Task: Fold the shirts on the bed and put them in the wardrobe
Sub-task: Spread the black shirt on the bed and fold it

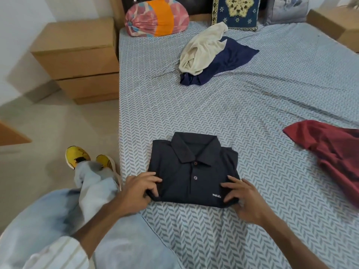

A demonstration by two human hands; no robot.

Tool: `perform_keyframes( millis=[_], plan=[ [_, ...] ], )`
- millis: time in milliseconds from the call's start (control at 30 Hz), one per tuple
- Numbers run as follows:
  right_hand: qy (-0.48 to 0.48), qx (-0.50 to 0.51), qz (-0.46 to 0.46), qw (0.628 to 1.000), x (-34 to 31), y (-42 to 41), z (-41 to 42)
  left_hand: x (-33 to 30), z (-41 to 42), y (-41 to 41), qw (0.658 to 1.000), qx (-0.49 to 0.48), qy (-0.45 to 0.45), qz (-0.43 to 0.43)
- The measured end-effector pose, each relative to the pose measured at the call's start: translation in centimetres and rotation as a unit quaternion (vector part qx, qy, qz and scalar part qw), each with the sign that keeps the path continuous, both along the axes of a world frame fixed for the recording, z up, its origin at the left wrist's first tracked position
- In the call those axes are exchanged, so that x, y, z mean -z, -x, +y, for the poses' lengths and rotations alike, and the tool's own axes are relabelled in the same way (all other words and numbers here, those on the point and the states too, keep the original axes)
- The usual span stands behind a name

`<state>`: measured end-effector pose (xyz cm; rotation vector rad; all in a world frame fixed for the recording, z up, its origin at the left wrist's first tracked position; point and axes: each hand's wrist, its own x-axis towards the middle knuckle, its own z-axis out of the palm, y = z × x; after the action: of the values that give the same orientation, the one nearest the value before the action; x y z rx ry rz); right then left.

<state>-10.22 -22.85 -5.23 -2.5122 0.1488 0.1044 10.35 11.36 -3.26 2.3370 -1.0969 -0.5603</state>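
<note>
One shirt done, three to go by my count: the dark polo [192, 171] is folded into a neat rectangle, collar up, at the near left edge of the bed [252, 105]. My left hand [138, 191] pinches its near left corner, fingers curled onto the fabric; my right hand [242, 199] has its fingers spread on the near right corner, thumb seemingly tucked at the edge, so I read it as gripping, though less surely. Step in hand looks like final squaring or the pick-up. Next move, I'd say: slide both hands under, lift flat so the fold holds, carry to the wardrobe, which isn't in view. Unfolded: a cream shirt [202, 49] heaped on a navy shirt [223, 63] far centre, and a maroon shirt [334, 152] crumpled at the right edge. Pillows [157, 18] along the headboard, bedside drawers [77, 59] to the left.
</note>
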Motion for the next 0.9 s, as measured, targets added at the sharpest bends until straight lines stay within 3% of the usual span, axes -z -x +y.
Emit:
perform_keyframes(
  millis=[100, 300, 400, 500, 633, 700, 800, 900],
  plan=[
    [0.011, -0.029, -0.014, 0.999, -0.4, 2.0, 0.9, 0.1, 0.7, 1.3, 0.993, 0.054, -0.077, -0.071],
    [0.099, -0.013, -0.153, 0.983, -1.3, 1.0, 2.7, 0.3, -0.3, 2.8, 0.979, 0.081, -0.002, -0.188],
    [0.179, -0.092, -0.107, 0.974, -0.5, 0.4, 3.7, 1.2, -1.1, 3.5, 0.963, 0.139, -0.044, -0.227],
    [0.189, -0.089, -0.076, 0.975, 0.8, 0.8, 3.7, 1.5, -1.0, 3.3, 0.962, 0.102, -0.039, -0.25],
    [0.169, 0.016, -0.185, 0.968, 0.5, 0.6, 2.5, 1.5, -0.7, 2.8, 0.968, 0.017, 0.003, -0.25],
    [0.184, 0.101, -0.196, 0.958, 0.0, -0.6, 1.9, 1.5, -1.0, 2.1, 0.971, -0.038, 0.029, -0.233],
    [0.071, 0.277, -0.089, 0.954, -1.5, -3.7, 1.1, 1.2, -2.5, 1.2, 0.97, -0.07, 0.051, -0.225],
    [-0.094, 0.419, 0.027, 0.903, -2.7, -7.6, -0.9, 0.5, -5.3, 2.0, 0.966, -0.005, 0.075, -0.248]
  ],
)
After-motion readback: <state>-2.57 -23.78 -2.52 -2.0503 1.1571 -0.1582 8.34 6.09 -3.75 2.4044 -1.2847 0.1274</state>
